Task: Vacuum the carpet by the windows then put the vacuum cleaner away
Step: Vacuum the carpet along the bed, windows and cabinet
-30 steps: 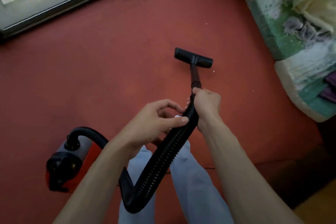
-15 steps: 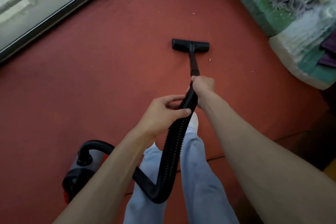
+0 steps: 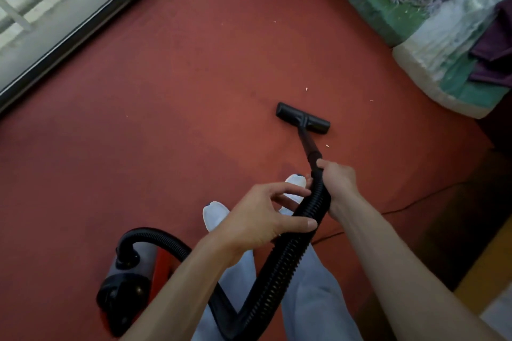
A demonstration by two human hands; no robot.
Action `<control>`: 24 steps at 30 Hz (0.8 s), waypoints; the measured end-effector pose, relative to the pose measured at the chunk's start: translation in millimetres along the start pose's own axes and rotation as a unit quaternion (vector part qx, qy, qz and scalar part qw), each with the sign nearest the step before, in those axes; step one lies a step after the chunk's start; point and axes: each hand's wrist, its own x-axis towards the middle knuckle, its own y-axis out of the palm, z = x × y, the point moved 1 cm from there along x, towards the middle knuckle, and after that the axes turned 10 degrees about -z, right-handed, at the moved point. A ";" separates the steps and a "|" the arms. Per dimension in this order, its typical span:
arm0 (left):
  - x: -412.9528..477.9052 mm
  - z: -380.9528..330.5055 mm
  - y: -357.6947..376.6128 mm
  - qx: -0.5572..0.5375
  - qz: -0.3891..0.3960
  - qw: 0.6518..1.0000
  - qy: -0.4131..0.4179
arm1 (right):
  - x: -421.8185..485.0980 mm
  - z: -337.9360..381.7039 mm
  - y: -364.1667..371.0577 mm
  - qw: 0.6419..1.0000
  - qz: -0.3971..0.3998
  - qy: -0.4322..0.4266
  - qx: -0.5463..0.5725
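A red and black vacuum cleaner [image 3: 130,277] sits on the red carpet [image 3: 166,119] at my lower left. Its ribbed black hose [image 3: 279,266] loops up between my arms to a short wand. The black floor nozzle [image 3: 303,118] lies flat on the carpet ahead of my feet. My right hand [image 3: 336,183] is closed around the top of the hose where it meets the wand. My left hand [image 3: 266,219] is just below it, thumb against the hose and fingers spread loosely. The windows [image 3: 55,8] run along the upper left.
Bagged bedding bundles [image 3: 432,25] lie stacked on the carpet at the upper right. A thin black power cord [image 3: 401,207] trails across the carpet on the right. Small white specks [image 3: 306,89] dot the carpet around the nozzle. Darker flooring begins at the lower right.
The nozzle has been pulled back toward my feet and turned slightly. My left hand has loosened, its fingers now spread off the hose. The view has shifted to the left.
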 end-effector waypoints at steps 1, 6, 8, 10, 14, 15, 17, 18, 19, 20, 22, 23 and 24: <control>4.2 3.3 4.4 -0.006 -0.012 1.000 -0.004 | 9.4 -2.4 2.6 1.000 0.001 0.000 -0.003; 26.4 2.2 28.1 -0.046 -0.062 0.997 0.008 | 57.1 18.5 20.3 0.998 0.022 -0.047 -0.023; 38.5 -2.1 37.0 -0.068 -0.084 0.994 0.017 | 71.6 37.1 25.1 0.997 0.020 -0.066 -0.025; 50.6 -6.1 45.8 -0.091 -0.105 0.990 0.021 | 83.5 57.1 27.7 0.996 0.018 -0.085 -0.016; 57.2 -16.3 56.6 -0.144 -0.089 0.985 0.036 | 81.0 94.2 14.9 0.994 0.022 -0.109 -0.011; 54.9 -19.3 58.1 -0.152 -0.069 0.985 0.039 | 76.3 99.1 6.3 0.993 0.026 -0.110 -0.015; 48.5 -25.1 58.6 -0.147 -0.031 0.988 0.042 | 67.5 102.4 -11.6 0.992 0.048 -0.112 -0.033; 46.1 -27.4 57.7 -0.140 -0.016 0.989 0.037 | 65.3 101.4 -17.7 0.991 0.061 -0.112 -0.042; 44.9 -28.8 56.6 -0.133 -0.004 0.991 0.028 | 63.7 98.9 -20.8 0.990 0.072 -0.109 -0.048; 43.7 -30.4 55.2 -0.128 0.000 0.992 0.015 | 62.9 95.6 -21.2 0.990 0.081 -0.104 -0.050; 45.5 -33.4 50.8 -0.120 -0.008 0.993 -0.005 | 66.0 92.4 -12.7 0.991 0.095 -0.084 -0.047; 47.5 -34.9 48.3 -0.121 -0.017 0.992 -0.012 | 67.2 93.3 -6.5 0.991 0.103 -0.069 -0.044; 49.2 -37.7 46.2 -0.127 -0.029 0.991 -0.016 | 67.6 96.3 0.0 0.992 0.111 -0.054 -0.039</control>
